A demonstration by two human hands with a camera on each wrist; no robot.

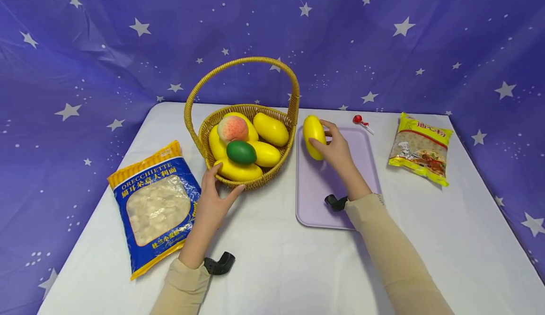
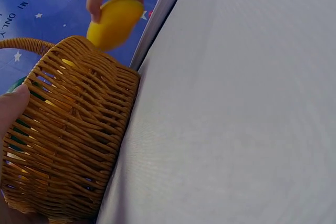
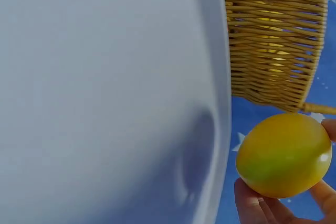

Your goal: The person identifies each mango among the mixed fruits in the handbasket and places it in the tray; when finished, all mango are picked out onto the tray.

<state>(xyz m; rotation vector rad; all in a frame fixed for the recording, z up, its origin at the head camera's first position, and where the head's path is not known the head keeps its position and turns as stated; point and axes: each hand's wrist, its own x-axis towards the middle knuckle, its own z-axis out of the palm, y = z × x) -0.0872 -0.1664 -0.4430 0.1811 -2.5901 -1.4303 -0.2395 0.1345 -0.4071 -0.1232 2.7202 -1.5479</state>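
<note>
In the head view my right hand (image 1: 338, 152) grips a yellow mango (image 1: 314, 137) over the far left part of a lilac tray (image 1: 302, 213). The right wrist view shows the mango (image 3: 283, 156) between thumb and fingers, clear of the surface beneath. My left hand (image 1: 213, 206) rests with spread fingers against the near left side of a wicker basket (image 1: 272, 178). Its thumb (image 2: 14, 106) touches the weave in the left wrist view. Inside the basket lie several yellow mangoes (image 1: 272, 129), a peach (image 1: 232, 129) and a dark green fruit (image 1: 241, 152).
A blue bag of orecchiette pasta (image 1: 157, 206) lies left of the basket. Beyond the tray's far right corner is a red lollipop (image 1: 358, 119). Farther right lies a yellow food packet (image 1: 421, 149). The basket's tall arched handle (image 1: 242, 60) rises toward the starry backdrop (image 1: 272, 21).
</note>
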